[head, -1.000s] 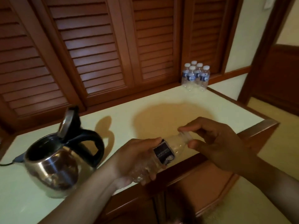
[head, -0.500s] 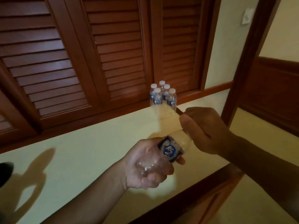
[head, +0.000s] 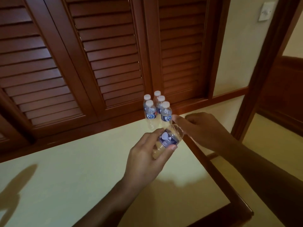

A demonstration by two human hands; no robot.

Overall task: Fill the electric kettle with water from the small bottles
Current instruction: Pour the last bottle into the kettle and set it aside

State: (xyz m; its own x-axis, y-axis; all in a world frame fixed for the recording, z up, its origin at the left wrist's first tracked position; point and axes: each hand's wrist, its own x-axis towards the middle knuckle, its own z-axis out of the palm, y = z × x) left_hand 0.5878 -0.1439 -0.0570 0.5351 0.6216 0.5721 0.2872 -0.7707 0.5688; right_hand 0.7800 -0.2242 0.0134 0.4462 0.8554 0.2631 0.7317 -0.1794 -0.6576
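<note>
- The louvred wooden doors (head: pixel 105 63) fill the upper half of the head view, dark reddish-brown, with their slats running across.
- Below them lies the pale yellow table top (head: pixel 73 169), bordered on its right and near sides by a wooden edging (head: pixel 213 169). A soft dark shadow (head: pixel 19 182) falls on its left part.
- A cream wall (head: pixel 237 54) stands to the right of the doors, beside a dark wooden door frame (head: pixel 265 79).
- Two bare forearms reach in from the bottom and the right and meet above the table's right part.
- The left hand (head: pixel 147 159) grips the small bottle (head: pixel 168 138) round its lower body, thumb on one side and fingers wrapped under.
- The right hand (head: pixel 205 128) has its fingers curled round the neck end of the same bottle (the neck and cap are hidden behind them, so only the grip itself can be told).
- The small bottle is held in the air, tilted, with its top towards the right hand and its dark blue label facing up. What is inside cannot be judged.
- Five more bottles (head: pixel 150 112) with white caps stand upright in a tight cluster at the back edge of the table, against the doors and just beyond the two hands.
- A pale wall switch (head: pixel 266 11) sits high on the wall at top right.
</note>
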